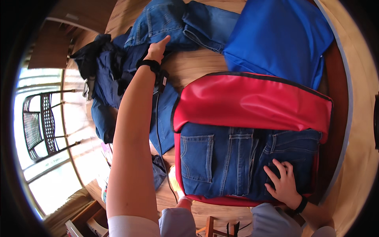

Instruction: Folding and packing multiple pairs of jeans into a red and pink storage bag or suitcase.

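Note:
A red fabric storage bag point(251, 99) lies before me with its black-edged flap folded back. Folded dark blue jeans point(219, 163) fill the bag's opening. My right hand point(282, 180) rests on the jeans at the right side, fingers spread, gripping nothing. My left arm stretches far out to the upper left. There my left hand point(157, 51) reaches the edge of a pair of lighter blue jeans point(165, 25); its thumb points away and the other fingers are mostly hidden, so I cannot tell if it grips the denim.
A blue fabric bag point(278, 38) stands beyond the red one. Dark clothes point(108, 63) are heaped left of my arm, near more denim point(167, 118). A black cable point(157, 124) hangs from a small device point(162, 81) by my wrist. A chair point(44, 127) stands far left.

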`<state>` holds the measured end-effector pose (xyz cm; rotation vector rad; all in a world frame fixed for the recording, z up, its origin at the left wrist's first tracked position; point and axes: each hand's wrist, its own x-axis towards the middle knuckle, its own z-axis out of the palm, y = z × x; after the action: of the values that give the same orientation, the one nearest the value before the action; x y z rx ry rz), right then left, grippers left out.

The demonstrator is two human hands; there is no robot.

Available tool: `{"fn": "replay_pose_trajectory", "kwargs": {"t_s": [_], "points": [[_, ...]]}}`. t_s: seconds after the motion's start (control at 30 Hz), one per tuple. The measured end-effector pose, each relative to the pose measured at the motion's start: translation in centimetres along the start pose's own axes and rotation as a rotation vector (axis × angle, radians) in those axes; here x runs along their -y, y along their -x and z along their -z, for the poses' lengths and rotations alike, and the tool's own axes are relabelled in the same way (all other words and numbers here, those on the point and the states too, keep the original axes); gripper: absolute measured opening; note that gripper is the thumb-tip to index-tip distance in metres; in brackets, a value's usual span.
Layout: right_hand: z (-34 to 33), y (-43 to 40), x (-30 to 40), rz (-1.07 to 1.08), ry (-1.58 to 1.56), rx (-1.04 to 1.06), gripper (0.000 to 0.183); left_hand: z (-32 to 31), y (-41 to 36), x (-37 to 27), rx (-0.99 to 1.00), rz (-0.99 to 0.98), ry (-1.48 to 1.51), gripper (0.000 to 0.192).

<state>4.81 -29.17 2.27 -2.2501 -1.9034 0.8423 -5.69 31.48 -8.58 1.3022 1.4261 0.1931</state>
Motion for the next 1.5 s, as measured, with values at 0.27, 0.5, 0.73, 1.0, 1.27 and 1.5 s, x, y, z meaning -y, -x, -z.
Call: {"fn": "replay_pose_trajectory", "kwargs": {"t_s": [0.27,0.5,0.73,1.0,1.27,1.5], "points": [[0.6,2.2,-1.5,-0.101,-0.373,-0.261,0.033,-2.1,-3.7,0.1,-0.138,0.022,0.225,0.056],[2.7,2.7,0.1,0.025,-0.392,-0.379,0.032,4.2,-0.1,-4.2,-0.104,-0.281,0.337,0.042],[6.4,7.4,4.3,0.145,-0.221,-0.647,0.029,12.7,20.9,-6.0,-0.093,-0.669,0.232,0.029],[13.3,19.6,13.1,0.106,-0.379,-0.878,0.019,19.0,58.5,-6.1,-0.097,-0.902,-0.048,0.027],[9.4,25.6,17.1,0.075,-2.17,-0.323,0.059,10.6,82.1,5.0,0.099,-1.439,-1.287,0.019],[1.1,29.2,16.4,-0.07,-2.418,-0.31,0.062,1.8,83.2,17.1,0.274,-1.072,-1.165,0.061]]}}
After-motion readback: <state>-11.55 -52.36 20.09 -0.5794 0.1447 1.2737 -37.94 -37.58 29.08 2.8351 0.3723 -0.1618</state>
